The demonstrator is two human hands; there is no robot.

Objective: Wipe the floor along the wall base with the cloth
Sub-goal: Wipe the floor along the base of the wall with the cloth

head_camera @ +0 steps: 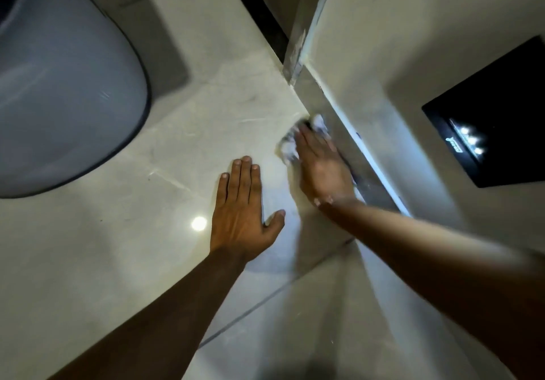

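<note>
A crumpled white cloth (290, 143) lies on the glossy pale tiled floor (182, 143), right where it meets the grey skirting (348, 140) at the wall base. My right hand (323, 167) presses flat on the cloth, fingers pointing along the skirting; the hand and cloth are motion-blurred. Most of the cloth is hidden under the palm and fingers. My left hand (243, 211) rests flat on the floor a little to the left, fingers together, thumb out, holding nothing.
A large grey rounded object (65, 93) stands on the floor at the left. A door frame corner (298, 55) with a dark gap sits just beyond the cloth. A black panel (495, 120) with reflected lights is set in the wall (383, 40) at right.
</note>
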